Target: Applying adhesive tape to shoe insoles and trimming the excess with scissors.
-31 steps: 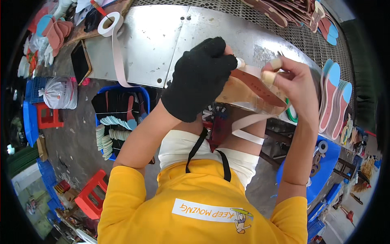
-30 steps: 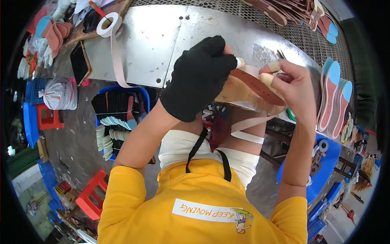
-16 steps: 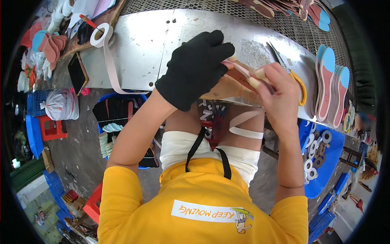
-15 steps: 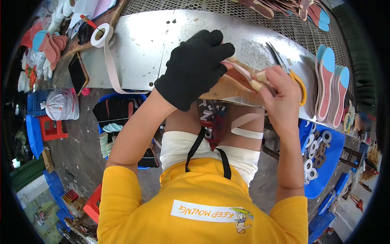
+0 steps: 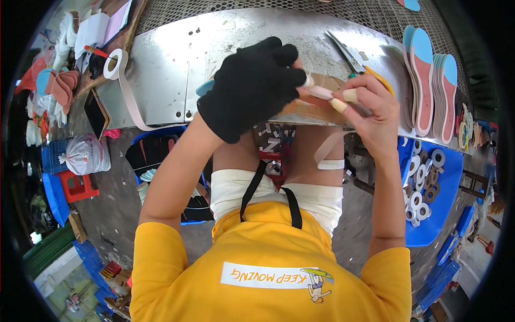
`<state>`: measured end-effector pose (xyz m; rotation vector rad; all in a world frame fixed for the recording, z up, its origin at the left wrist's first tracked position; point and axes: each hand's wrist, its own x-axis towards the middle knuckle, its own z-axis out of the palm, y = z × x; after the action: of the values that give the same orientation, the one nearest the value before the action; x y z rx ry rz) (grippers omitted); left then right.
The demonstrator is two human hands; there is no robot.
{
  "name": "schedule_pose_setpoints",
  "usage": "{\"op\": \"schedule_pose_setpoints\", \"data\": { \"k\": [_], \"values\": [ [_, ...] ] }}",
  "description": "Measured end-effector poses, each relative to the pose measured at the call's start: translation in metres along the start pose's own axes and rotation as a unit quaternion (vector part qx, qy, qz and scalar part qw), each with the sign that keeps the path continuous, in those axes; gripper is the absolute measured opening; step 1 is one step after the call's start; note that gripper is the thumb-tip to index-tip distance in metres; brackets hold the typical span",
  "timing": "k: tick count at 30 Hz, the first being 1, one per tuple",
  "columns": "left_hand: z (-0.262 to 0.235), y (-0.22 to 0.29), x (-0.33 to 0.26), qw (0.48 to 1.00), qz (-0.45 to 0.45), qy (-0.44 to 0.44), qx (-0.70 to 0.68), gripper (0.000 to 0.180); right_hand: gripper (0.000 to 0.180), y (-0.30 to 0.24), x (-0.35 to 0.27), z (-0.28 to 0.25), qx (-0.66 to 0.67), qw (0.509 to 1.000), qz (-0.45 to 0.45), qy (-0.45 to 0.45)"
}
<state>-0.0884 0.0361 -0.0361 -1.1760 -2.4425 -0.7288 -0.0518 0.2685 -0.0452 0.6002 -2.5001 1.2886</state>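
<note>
We grasp an insole (image 5: 205,87) with gloved left fingers (image 5: 288,79), pinch pale tape (image 5: 322,93) with right fingers (image 5: 339,104), nearer us than the scissors (image 5: 356,64)

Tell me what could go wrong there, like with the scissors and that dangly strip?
Maybe a few things. The yellow-handled scissors lie just beyond the right hand, so a bump might slide them or cause a nick. The loose pale strip hanging over the right thigh could snag or twist. And the phone lies near the front edge of the metal tabletop, so a knock might send it to the floor.
</note>
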Motion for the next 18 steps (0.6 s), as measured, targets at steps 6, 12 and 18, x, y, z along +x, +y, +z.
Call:
{"op": "schedule_pose_setpoints", "data": {
  "k": [6, 12, 18],
  "values": [
    [0.007, 0.018, 0.011, 0.997, 0.003, -0.002, 0.082, 0.026, 0.013, 0.003, -0.002, 0.001, -0.044, 0.999, -0.021, -0.023],
    [-0.027, 0.017, -0.002, 0.985, 0.038, -0.154, 0.065, 0.033, 0.02, -0.051, 0.013, -0.028, -0.073, 0.987, 0.081, -0.121],
    [-0.079, 0.015, -0.02, 0.898, -0.2, -0.247, -0.305, 0.024, 0.031, -0.051, 0.018, -0.08, 0.096, 0.954, 0.217, -0.182]
  ]
}}
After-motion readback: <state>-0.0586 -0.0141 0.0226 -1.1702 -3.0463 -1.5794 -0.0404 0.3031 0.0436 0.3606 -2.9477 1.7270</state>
